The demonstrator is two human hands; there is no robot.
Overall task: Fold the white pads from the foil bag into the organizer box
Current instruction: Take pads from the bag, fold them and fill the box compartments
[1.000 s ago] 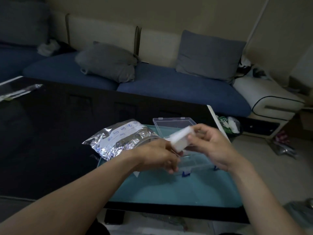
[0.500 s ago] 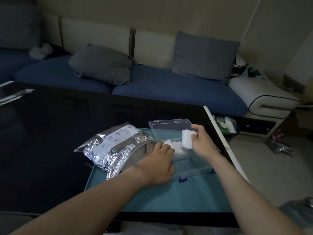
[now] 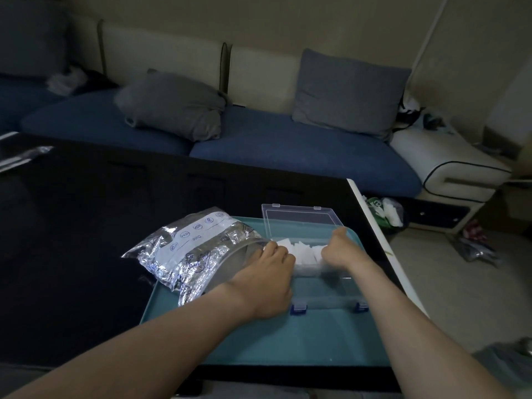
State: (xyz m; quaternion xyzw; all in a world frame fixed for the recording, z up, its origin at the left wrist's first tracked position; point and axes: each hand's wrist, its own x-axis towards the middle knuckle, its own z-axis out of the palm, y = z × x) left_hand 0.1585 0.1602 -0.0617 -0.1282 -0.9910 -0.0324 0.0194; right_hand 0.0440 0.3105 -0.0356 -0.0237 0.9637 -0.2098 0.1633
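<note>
Tucking pads [image 3: 299, 250] into the box [image 3: 325, 283] — both hands work its far compartment. Right hand [image 3: 338, 250] curls on a pad, seating it; left hand [image 3: 269, 279] lies flat, apparently steadying the box.

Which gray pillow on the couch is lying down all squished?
The left pillow. It slumps flat and crumpled on the blue seat, while the right pillow stands upright against the couch back.
</note>
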